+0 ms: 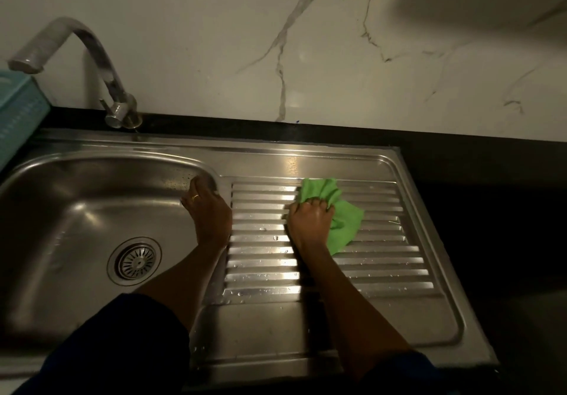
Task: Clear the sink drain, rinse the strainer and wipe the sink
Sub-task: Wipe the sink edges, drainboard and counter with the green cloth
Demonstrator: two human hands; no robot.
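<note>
A stainless steel sink fills the left, with a round strainer seated in its drain. To its right lies the ribbed drainboard, dotted with water drops. My right hand presses a bunched green cloth onto the ribs near the drainboard's far side. My left hand rests on the sink's right rim, fingers curled over the basin edge, a ring on one finger, holding nothing loose.
A curved metal tap rises at the back left, its spout over the basin. A teal plastic basket stands at the far left. Black countertop borders the sink; a marble wall is behind.
</note>
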